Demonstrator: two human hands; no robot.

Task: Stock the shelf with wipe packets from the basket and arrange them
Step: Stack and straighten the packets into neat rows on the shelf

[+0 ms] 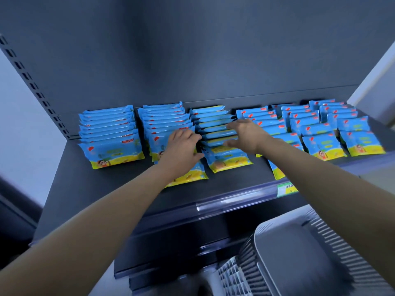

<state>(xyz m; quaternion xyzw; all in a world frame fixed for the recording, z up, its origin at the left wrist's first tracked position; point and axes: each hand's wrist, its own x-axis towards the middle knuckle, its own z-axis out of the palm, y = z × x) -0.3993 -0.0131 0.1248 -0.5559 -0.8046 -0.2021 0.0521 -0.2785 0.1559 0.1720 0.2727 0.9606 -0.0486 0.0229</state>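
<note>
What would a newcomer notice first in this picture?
Rows of blue and yellow wipe packets fill the dark shelf from left to right. In the centre, the left hand and right hand touch the middle row from both sides; a grey basket sits lower right.

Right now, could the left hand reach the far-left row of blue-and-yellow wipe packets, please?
Probably yes: the left hand lies over the neighbouring row, with only low packets between it and the far-left row.
</note>
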